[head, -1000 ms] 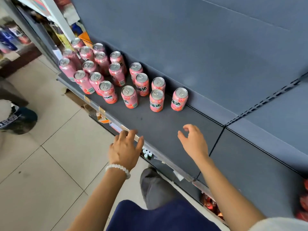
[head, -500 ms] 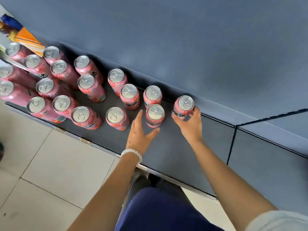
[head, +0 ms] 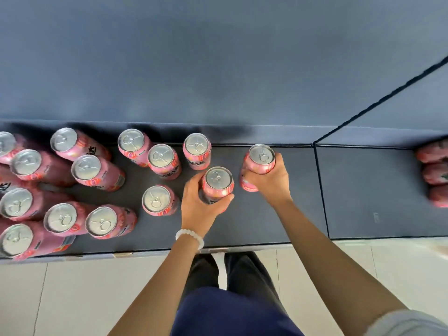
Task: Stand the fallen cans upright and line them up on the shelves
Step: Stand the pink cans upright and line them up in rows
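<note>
Pink cans with silver tops stand on a dark grey shelf [head: 266,221] that crosses the middle of the frame, its blue-grey back wall [head: 218,57] filling the top. Just right of centre, the left hand [head: 201,204] curls round one can [head: 217,184], fingers on its left side and thumb across its near side. Just beside it to the right, the right hand [head: 269,180] grips a second can [head: 260,163] from the near side, fingers wrapped round its body. Both held cans are upright. Three more upright cans [head: 161,160] cluster just left of and behind the held pair, and a fourth [head: 157,201] stands alone nearer the shelf's front edge, close to the left hand. Further left, about ten cans [head: 63,218] crowd the left edge of the frame, some cut off, so the count is unsure. At the far right edge, three blurred pink shapes [head: 436,173] sit on the next shelf section. A white bead bracelet [head: 190,237] circles the left wrist. Pale floor tiles [head: 72,299] fill the bottom.
</note>
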